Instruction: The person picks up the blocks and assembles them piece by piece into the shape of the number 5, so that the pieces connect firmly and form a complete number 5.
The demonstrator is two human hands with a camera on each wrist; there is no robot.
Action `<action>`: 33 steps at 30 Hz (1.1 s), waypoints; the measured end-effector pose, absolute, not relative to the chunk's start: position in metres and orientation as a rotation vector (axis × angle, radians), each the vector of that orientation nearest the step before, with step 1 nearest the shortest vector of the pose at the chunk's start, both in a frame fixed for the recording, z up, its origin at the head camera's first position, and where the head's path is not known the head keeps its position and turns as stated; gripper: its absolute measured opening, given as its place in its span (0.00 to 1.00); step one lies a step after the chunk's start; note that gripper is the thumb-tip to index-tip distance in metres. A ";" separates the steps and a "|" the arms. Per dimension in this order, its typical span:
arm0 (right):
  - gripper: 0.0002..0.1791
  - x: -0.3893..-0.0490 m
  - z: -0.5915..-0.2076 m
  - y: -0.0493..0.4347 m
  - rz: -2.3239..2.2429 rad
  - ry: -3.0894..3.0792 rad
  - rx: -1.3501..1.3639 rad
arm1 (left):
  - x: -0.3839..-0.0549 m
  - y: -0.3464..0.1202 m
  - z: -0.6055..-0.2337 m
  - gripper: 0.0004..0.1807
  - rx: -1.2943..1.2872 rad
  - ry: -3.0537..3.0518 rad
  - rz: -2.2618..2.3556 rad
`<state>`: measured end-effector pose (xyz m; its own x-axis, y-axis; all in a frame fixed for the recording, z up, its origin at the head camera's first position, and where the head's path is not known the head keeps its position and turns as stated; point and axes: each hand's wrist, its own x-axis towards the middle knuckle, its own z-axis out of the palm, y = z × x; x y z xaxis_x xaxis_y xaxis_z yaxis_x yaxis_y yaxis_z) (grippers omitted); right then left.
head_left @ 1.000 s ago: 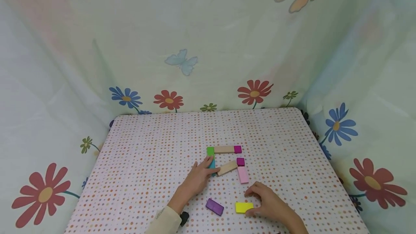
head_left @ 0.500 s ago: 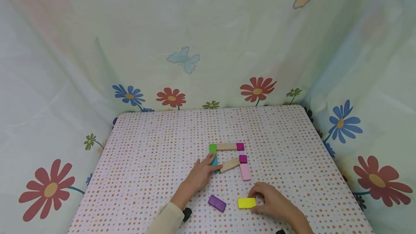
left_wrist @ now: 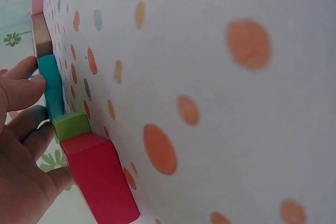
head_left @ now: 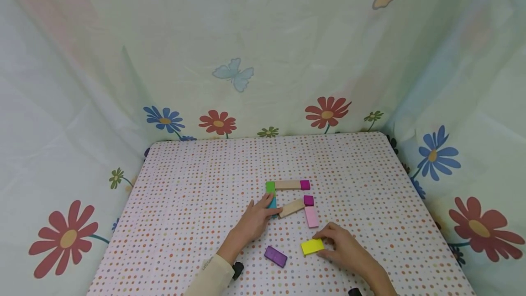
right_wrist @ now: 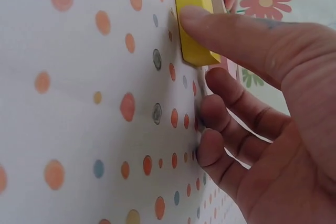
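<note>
My left hand (head_left: 251, 222) rests with its fingers stretched onto the blue block (head_left: 273, 203), the thumb by its near end. A green block (head_left: 270, 187) adjoins it, partly under the fingertips. My right hand (head_left: 343, 246) pinches one end of a yellow block (head_left: 311, 246) between thumb and fingers, low over the table; in the right wrist view the thumb presses on the yellow block (right_wrist: 195, 30) while the other fingers curl loosely. Nearby, a slanted wooden block (head_left: 292, 208) meets a magenta cube (head_left: 308, 200), with a pink block (head_left: 311, 217) below that.
Another wooden block (head_left: 287, 185) runs from the green one to a second magenta cube (head_left: 305, 184). A loose purple block (head_left: 276, 256) lies between my hands. The left wrist view shows a red block surface (left_wrist: 100, 177) beside green. Printed curtains (head_left: 263, 58) surround the dotted table (head_left: 185, 182).
My right hand has closed in on the yellow block and shifted it forward, turning it slightly. My left hand stays on the blue block. The whole head view has shifted slightly.
</note>
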<state>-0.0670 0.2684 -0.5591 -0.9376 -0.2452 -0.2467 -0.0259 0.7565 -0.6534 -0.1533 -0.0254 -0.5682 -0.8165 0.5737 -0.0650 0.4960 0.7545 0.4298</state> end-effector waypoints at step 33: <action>0.16 -0.072 -0.567 0.266 -1.059 2.764 -0.122 | -0.154 -0.026 -0.572 0.23 0.864 2.762 0.617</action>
<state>-0.0715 0.2656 -0.5669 -0.9807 -0.1397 -0.1366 -0.0127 0.7430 -0.6692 -0.1539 -0.0258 -0.5718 -0.8145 0.5781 -0.0486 0.5025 0.7449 0.4389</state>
